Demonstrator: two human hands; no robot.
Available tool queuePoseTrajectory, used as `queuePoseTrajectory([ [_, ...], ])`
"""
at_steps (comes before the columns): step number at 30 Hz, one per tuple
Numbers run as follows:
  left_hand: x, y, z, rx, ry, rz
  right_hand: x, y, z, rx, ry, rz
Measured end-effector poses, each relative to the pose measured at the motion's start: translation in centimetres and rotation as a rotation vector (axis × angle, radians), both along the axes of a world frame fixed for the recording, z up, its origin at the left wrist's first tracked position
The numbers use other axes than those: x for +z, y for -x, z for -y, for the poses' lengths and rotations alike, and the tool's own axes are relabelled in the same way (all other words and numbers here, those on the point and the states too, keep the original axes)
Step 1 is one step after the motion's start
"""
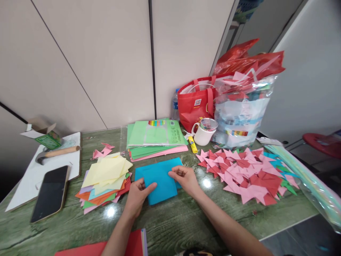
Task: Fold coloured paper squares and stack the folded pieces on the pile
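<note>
Two layers of blue paper (pixel 162 186) show in front of me: a square piece in front and a wider blue part behind it. At the square's left edge is my left hand (pixel 137 197), its thumb lying over the front and its fingers at the edge. My right hand (pixel 184 179) pinches the blue paper near its right side, thumb and fingertips together. Whether the two blue layers are one folded sheet, I cannot tell. To the left lies a pile of coloured paper squares (pixel 106 174), pale yellow on top. A heap of pink and red folded paper pieces (pixel 247 172) spreads to the right.
Green paper packs (pixel 154 133) lie behind the blue paper. A glue stick (pixel 192 144), white mug (pixel 204 135), red bag (pixel 194 106) and full plastic bag (pixel 239 117) stand behind. At left are a phone (pixel 50 193) and hammer (pixel 58 152). Red paper (pixel 133 243) lies in front.
</note>
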State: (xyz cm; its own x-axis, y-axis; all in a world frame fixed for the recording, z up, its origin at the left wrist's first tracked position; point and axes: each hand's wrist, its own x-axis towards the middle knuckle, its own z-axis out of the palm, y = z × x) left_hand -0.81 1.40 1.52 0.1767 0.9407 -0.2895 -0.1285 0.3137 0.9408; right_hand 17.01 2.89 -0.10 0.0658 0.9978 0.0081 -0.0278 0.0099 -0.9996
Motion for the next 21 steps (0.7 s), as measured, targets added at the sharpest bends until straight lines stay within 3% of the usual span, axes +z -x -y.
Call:
queuePoseTrajectory([
  [12,-0.7,0.2,-0.2,0.061,-0.006,-0.078,1.2,-0.2,-0.1,-0.020,0.008,0.038],
  [21,-0.9,0.6,-0.4,0.094,-0.028,-0.019,0.9,-0.6,-0.3,-0.015,-0.002,0.019],
])
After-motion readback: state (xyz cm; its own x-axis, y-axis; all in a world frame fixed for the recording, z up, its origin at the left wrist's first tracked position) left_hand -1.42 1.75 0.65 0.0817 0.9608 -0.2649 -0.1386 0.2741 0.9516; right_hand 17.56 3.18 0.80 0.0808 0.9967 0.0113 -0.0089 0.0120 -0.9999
